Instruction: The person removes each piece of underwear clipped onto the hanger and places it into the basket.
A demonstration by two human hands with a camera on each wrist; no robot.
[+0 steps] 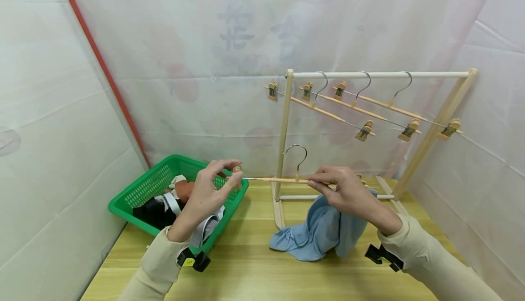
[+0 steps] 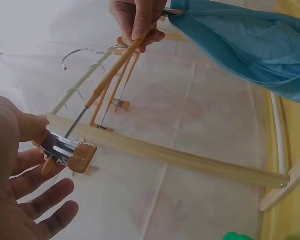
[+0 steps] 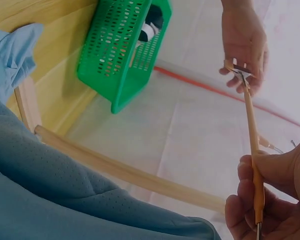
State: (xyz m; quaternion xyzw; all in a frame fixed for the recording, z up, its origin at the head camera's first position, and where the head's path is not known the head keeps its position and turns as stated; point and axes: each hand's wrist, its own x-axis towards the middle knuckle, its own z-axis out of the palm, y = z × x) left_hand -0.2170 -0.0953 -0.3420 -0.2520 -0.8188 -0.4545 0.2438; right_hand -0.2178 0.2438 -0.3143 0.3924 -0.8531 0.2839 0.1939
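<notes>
A wooden clip hanger with a metal hook is held nearly level between both hands above the table. My left hand pinches the clip at its left end between thumb and finger, with the other fingers spread below in the left wrist view. Around the wooden bar, right of the hook, the thumb and fingers of my right hand are curled. A light blue garment hangs from the clip at the hanger's right end, just past my right hand, and its lower part reaches the table.
Behind the hands stands a wooden rack with a white rail, on which three similar clip hangers hang. To the left, a green basket holds rumpled clothes. Pale curtains close off the back and sides.
</notes>
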